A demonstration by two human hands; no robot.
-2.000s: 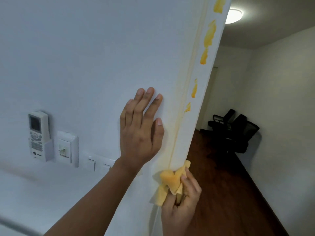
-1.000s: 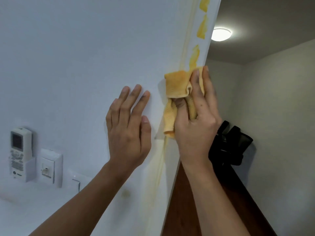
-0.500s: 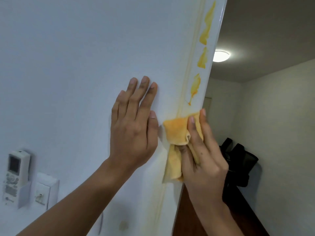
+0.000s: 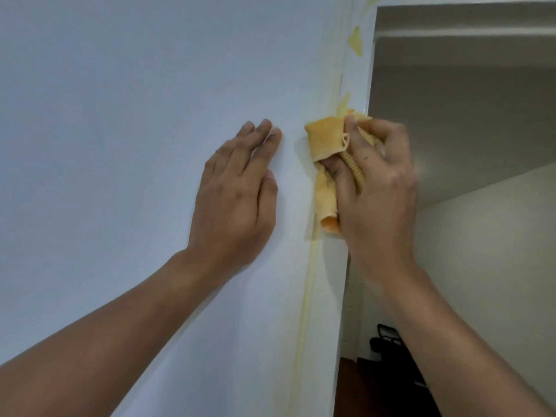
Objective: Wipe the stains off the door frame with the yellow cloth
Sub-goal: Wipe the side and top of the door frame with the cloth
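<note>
My right hand (image 4: 377, 188) grips the bunched yellow cloth (image 4: 326, 139) and presses it against the white door frame (image 4: 331, 281). A yellow stain (image 4: 356, 40) sits higher up on the frame, and another small stain (image 4: 344, 102) shows just above the cloth. A faint yellow streak (image 4: 307, 302) runs down the seam between wall and frame below the cloth. My left hand (image 4: 237, 191) lies flat on the white wall (image 4: 120, 115), fingers together, just left of the cloth and holding nothing.
Through the doorway on the right I see a room with pale walls, a dark wooden floor (image 4: 376, 392) and black office chairs (image 4: 391, 347) low down. The top of the door frame (image 4: 451, 1) crosses the upper right corner.
My right hand has carried the cloth upward along the frame, over the lower stains. The view has tilted up, so the remote and switches have left the picture. My left hand stays flat on the wall.
</note>
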